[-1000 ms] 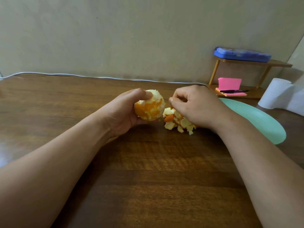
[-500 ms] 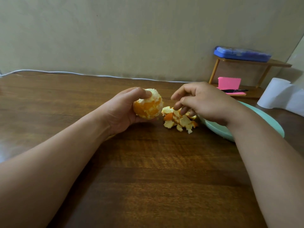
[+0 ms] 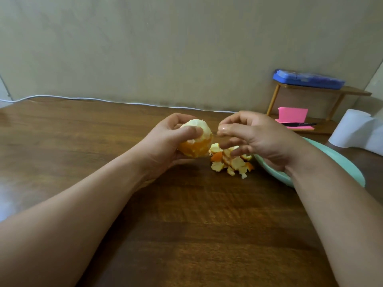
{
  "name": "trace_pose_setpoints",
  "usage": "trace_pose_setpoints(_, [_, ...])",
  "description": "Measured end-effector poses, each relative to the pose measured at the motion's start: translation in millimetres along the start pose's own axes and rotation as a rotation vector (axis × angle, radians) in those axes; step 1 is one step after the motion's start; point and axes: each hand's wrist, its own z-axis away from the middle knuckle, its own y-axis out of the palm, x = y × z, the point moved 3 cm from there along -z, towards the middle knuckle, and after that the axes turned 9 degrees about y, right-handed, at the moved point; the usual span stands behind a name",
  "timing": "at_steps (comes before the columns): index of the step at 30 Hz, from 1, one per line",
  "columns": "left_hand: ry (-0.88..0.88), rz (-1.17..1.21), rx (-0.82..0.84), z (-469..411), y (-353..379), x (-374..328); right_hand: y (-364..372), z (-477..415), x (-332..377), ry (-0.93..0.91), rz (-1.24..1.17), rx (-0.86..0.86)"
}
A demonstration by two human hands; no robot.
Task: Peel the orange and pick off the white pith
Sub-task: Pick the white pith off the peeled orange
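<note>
Part-peeled orange [image 3: 198, 147] gripped in left hand [image 3: 165, 142], right hand [image 3: 261, 137] loosely spread beside, peel scraps [image 3: 232, 163] below; blue case [image 3: 308, 79] print, far-right table corner, illegible.

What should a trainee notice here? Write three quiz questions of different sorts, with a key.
1. Which hand holds the orange?
2. True or false: the peel scraps lie on the plate.
3. Fill in: the top of the orange is covered in white ____.

Key:
1. The left hand.
2. False: they lie on the table, beside the plate.
3. Pith.
</note>
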Motion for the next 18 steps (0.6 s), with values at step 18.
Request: trace_pose_setpoints(18, [0.453, -0.658, 0.129, 5.7, 8.5, -7.4, 24.4, 13.6, 10.2, -0.318, 0.128, -0.065])
